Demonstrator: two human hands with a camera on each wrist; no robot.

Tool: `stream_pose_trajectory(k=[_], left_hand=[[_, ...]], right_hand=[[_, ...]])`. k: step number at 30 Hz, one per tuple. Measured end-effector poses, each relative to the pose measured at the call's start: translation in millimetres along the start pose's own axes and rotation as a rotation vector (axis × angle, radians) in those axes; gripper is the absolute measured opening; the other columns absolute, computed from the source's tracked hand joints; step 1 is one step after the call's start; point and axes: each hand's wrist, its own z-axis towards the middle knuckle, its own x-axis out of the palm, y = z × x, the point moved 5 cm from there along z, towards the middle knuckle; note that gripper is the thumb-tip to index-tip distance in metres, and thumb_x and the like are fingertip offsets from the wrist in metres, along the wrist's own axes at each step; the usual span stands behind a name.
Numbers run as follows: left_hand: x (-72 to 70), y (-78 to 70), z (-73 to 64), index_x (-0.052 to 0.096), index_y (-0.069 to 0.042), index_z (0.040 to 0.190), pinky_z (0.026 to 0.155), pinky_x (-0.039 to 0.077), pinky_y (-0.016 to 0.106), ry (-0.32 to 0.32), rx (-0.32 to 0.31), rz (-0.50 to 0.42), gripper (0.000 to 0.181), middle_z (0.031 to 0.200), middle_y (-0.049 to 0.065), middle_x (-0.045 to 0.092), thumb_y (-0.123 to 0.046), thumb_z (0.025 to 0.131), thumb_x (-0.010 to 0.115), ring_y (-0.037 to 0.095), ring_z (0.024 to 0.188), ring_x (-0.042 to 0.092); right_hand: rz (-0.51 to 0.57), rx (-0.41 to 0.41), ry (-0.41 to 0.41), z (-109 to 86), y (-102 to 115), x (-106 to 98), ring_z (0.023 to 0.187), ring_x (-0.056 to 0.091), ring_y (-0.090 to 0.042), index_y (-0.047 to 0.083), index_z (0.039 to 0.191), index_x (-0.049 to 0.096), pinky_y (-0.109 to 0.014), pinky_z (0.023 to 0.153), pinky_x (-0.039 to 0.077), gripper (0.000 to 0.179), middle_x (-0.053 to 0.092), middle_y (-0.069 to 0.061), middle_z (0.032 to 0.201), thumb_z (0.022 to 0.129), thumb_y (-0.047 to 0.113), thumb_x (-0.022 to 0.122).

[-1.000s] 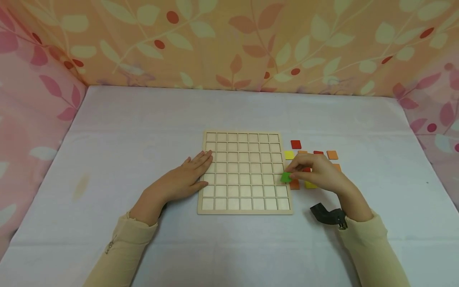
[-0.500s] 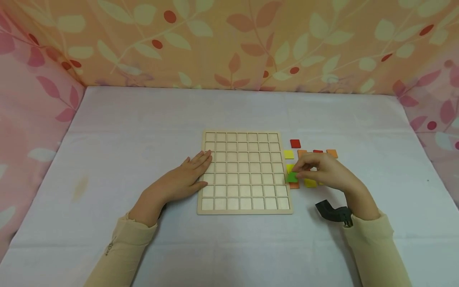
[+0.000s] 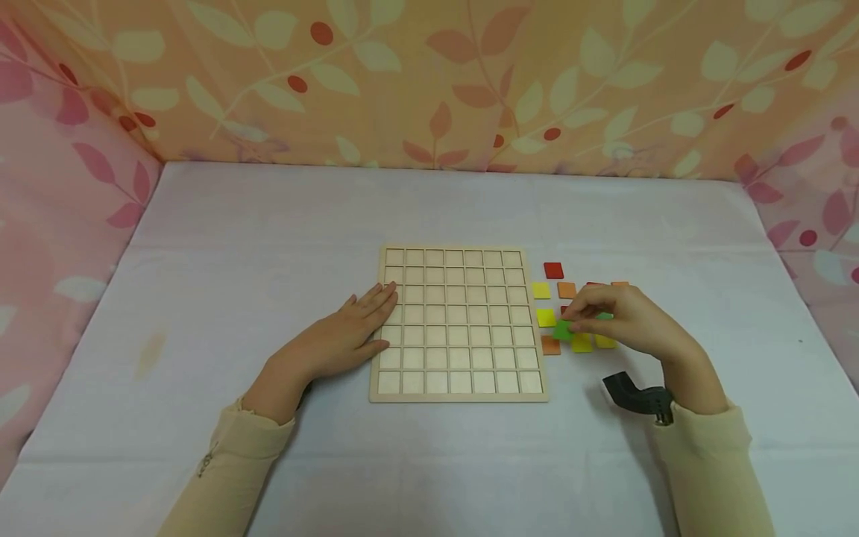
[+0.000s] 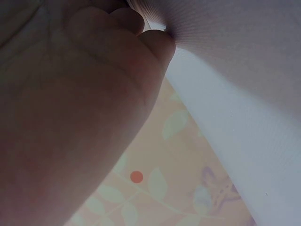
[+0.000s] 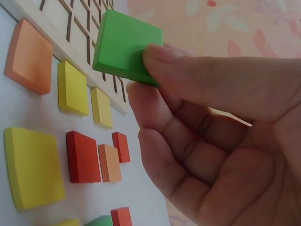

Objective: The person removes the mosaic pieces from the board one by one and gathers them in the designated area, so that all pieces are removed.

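Between thumb and fingers, my right hand (image 3: pixel 624 321) pinches a green square tile (image 5: pixel 124 47). It holds the tile above the loose tiles just right of the wooden grid board (image 3: pixel 463 397). In the right wrist view the tile is tilted and clear of the table. My left hand (image 3: pixel 342 339) rests with straight fingers on the board's left edge. The left wrist view shows mostly the underside of that hand (image 4: pixel 84 108); its contact with the board is hidden there. Every visible cell of the grid is bare.
Several loose tiles lie right of the board, among them a red tile (image 3: pixel 553 270), a yellow tile (image 3: pixel 546 318) and an orange tile (image 3: pixel 551 345). My right hand covers some of them. A white cloth (image 3: pixel 429 462) covers the table, with patterned fabric (image 3: pixel 429 82) behind it.
My right hand has moved right with the green tile, from the board's right edge to over the loose tiles. The left hand has stayed in place.
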Motion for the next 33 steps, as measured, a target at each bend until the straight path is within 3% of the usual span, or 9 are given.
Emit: stream_pose_trajectory(k=[10,12,19,29,33], left_hand=[[0.4,0.6,0.6,0.016,0.002,0.149,0.113,0.011,0.050,0.003,-0.004,0.002,0.068,0.157,0.013,0.006,-0.020,0.097,0.054,0.027,0.143,0.004],[0.1,0.6,0.5,0.016,0.002,0.149,0.113,0.011,0.050,0.006,-0.007,0.002,0.069,0.157,0.012,0.006,-0.020,0.096,0.054,0.027,0.143,0.004],[0.2,0.9,0.7,0.014,0.000,0.149,0.114,0.010,0.049,0.019,-0.019,0.002,0.069,0.157,0.011,0.005,-0.022,0.097,0.054,0.026,0.144,0.003],[0.9,1.5,1.6,0.013,0.000,0.150,0.114,0.009,0.048,0.023,-0.021,-0.003,0.070,0.158,0.010,0.004,-0.022,0.097,0.053,0.026,0.144,0.002],[0.0,0.8,2.0,0.014,0.000,0.150,0.114,0.009,0.049,0.024,-0.026,-0.002,0.070,0.157,0.010,0.004,-0.023,0.097,0.053,0.026,0.144,0.002]], right_hand=[[-0.042,0.108,-0.012,-4.9,-6.2,-3.8,0.080,0.059,-0.009,0.017,0.086,0.072,-0.012,0.081,0.043,0.013,0.067,0.007,0.084,0.079,0.005,0.075],[-0.048,0.122,-0.009,-6.2,-7.8,-4.7,0.079,0.057,-0.010,0.017,0.087,0.073,-0.015,0.074,0.045,0.013,0.067,0.006,0.085,0.080,0.006,0.075],[-0.054,0.209,0.001,-10.3,-15.7,-8.1,0.080,0.056,-0.010,0.014,0.089,0.073,-0.021,0.066,0.048,0.010,0.067,0.005,0.087,0.081,0.008,0.074],[-0.020,0.184,0.020,-16.3,-21.9,-13.4,0.078,0.058,-0.010,0.012,0.089,0.072,-0.019,0.066,0.050,0.010,0.065,-0.001,0.090,0.082,0.005,0.072],[0.017,0.227,0.034,-18.4,-28.2,-15.5,0.078,0.060,-0.010,0.009,0.090,0.072,-0.020,0.067,0.051,0.009,0.066,-0.003,0.091,0.083,0.004,0.071]])
